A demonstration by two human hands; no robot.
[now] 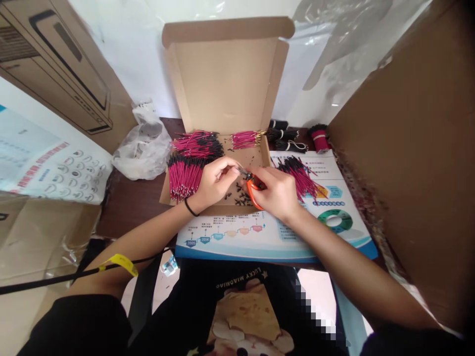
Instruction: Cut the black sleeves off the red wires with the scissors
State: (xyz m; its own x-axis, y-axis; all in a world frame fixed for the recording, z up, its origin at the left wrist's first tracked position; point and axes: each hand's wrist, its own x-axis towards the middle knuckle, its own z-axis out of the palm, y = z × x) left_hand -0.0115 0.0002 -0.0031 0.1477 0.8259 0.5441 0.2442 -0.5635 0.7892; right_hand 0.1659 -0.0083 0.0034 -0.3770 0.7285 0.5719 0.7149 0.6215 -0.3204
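Note:
Over the open cardboard box (214, 209), my right hand (276, 193) is closed around a pair of orange-handled wire cutters (255, 193). The cutters' metal jaws point left, towards my left hand (218, 183). Its thumb and index finger pinch together right at the jaw tips, and what lies between them is too small to make out. Beside and behind that hand, bundles of pink wires with black ends (184, 179) lie in the left side of the box. Small black offcuts (243, 199) are scattered on the box floor under the cutters.
More pink wires (302, 178) lie on a printed sheet (237, 247) right of the box. Tied black bundles (284, 134) and an upright pink bundle (319, 138) stand behind. A plastic bag (143, 148) sits left. Cardboard walls (415, 148) rise on both sides.

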